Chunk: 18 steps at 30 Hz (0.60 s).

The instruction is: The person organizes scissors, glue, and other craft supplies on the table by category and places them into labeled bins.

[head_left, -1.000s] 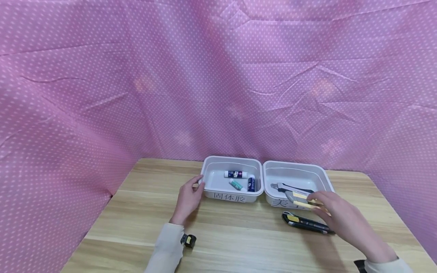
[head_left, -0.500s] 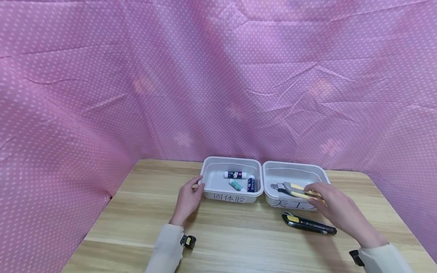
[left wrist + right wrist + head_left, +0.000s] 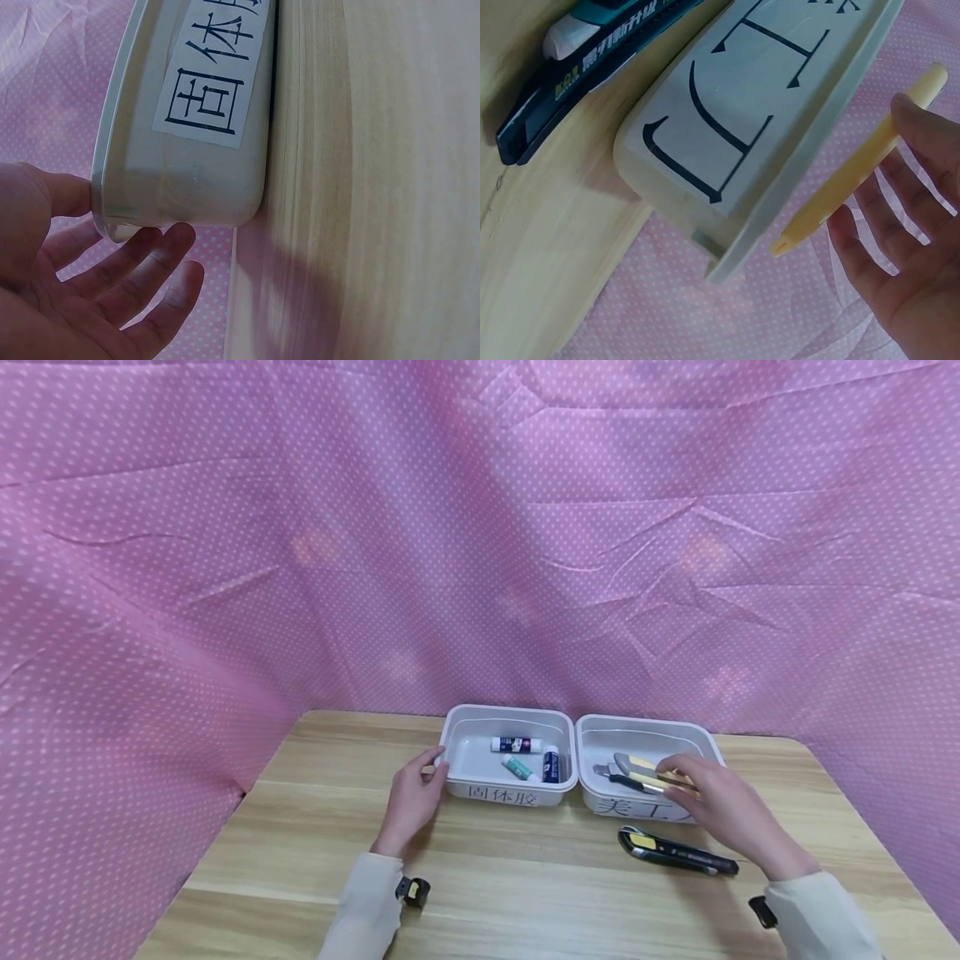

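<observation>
Over the right white plastic bin (image 3: 716, 752), my right hand (image 3: 716, 806) pinches a yellow and grey utility knife (image 3: 636, 766). The right wrist view shows its yellow handle (image 3: 855, 169) between thumb and fingers, above the bin's rim. Inside that bin lies another utility knife (image 3: 622, 781), black and pale, partly hidden. A black utility knife (image 3: 675, 852) with a yellow patch lies on the table in front. At the left bin's (image 3: 457, 781) corner, my left hand (image 3: 412, 793) holds the rim, thumb and fingers on either side. Three glue sticks (image 3: 516, 745) lie in this bin.
Both bins stand side by side near the back of the wooden table (image 3: 480, 893), with printed paper labels (image 3: 502, 795) on their fronts. A pink dotted cloth (image 3: 480, 568) hangs behind and around the table.
My right hand has shifted left and slightly back, carrying the yellow and grey utility knife further over the right bin. The left hand stays on the left bin's corner.
</observation>
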Available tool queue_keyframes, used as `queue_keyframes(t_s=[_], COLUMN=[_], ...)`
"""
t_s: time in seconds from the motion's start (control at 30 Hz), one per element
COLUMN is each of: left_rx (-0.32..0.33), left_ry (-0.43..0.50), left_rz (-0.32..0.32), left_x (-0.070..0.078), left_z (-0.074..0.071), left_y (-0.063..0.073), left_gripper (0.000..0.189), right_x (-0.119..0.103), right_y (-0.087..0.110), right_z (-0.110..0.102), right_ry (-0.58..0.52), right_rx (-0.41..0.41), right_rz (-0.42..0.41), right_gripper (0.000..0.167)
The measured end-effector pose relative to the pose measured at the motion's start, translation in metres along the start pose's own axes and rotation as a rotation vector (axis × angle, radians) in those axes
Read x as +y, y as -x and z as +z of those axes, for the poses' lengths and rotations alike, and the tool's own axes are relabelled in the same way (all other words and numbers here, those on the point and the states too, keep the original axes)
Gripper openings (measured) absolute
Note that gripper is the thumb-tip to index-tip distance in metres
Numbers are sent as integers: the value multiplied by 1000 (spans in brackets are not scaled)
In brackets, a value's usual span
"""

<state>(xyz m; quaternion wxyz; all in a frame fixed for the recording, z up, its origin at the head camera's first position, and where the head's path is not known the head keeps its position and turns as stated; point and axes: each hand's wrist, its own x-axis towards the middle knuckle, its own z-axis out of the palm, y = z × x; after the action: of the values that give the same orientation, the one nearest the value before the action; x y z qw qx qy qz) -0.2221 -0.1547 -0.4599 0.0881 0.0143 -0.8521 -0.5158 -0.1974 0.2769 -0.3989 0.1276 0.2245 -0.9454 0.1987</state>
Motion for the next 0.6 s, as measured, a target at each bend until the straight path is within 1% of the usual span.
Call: queue_keyframes(t_s=[0.23, 0.5, 0.6], left_rx=[6, 9, 9], left_ry=[-2, -4, -7], left_rz=[-1, 13, 12], left_x=[-1, -1, -2], left_z=[0, 0, 0], left_y=[0, 0, -1], left_gripper=[42, 42, 42], right_x=[6, 15, 16], right_y=[-10, -16, -20], right_z=[6, 17, 19], right_ry=[-18, -50, -57], right_rx=[-56, -74, -78], right_rz=[37, 54, 47], right_gripper=[29, 27, 27])
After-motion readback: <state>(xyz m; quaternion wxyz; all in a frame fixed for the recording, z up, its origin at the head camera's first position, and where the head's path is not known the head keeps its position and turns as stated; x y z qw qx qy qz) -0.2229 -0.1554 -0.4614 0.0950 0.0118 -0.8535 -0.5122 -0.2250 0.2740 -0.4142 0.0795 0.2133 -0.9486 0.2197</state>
